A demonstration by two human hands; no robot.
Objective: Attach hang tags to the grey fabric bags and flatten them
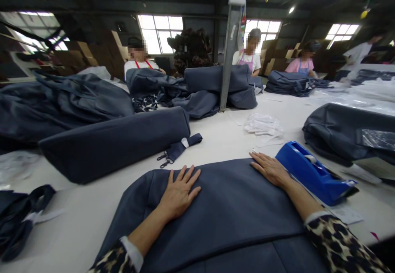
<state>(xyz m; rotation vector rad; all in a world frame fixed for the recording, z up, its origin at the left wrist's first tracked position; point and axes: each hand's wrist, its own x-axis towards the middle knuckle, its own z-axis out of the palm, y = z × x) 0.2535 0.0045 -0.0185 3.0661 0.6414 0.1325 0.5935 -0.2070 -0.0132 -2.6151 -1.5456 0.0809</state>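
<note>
Navy, leather-like material makes up the bag [228,211], which lies directly under the fingers of both hands. The left hand [177,197] has its fingers spread; the right hand [271,170] lies flat with straight fingers, gripping nothing. Its body looks sewn already; the strap [177,152] just beyond the left fingertips remains unclipped. Right of the right fingers stands a blue tape dispenser [311,178]. The bag's near end is cut off, its underside hidden; whether it is filled, I cannot tell.
</note>
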